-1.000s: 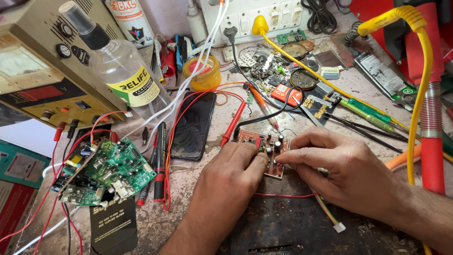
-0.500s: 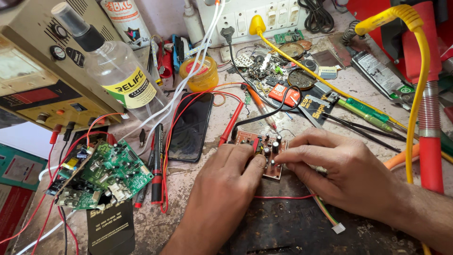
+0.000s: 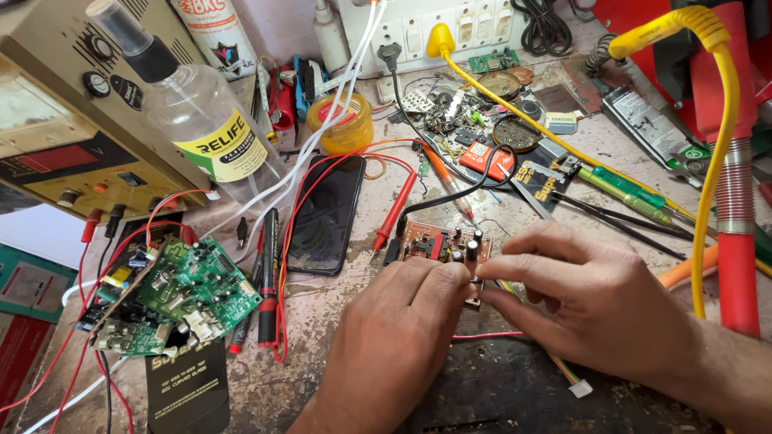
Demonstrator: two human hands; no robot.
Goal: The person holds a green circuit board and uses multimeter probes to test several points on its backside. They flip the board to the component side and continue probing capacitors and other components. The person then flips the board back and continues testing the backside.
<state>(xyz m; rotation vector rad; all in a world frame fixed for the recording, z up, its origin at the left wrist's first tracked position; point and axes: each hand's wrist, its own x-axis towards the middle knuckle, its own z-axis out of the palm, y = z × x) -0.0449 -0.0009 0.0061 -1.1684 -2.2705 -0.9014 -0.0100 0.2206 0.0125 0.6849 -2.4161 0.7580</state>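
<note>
A worn, stained tabletop (image 3: 322,321) of pale grey-brown fills the view, scuffed and dusty where it shows bare. Along its far edge runs a white switchboard (image 3: 450,24) set with rows of switches and sockets, a yellow plug (image 3: 440,38) and a black plug (image 3: 389,55) pushed into it. Behind it a pale wall (image 3: 277,28) shows in a narrow strip. A dark mat (image 3: 515,394) covers the near part of the tabletop. The light is bright, even and soft, casting only faint shadows.
</note>
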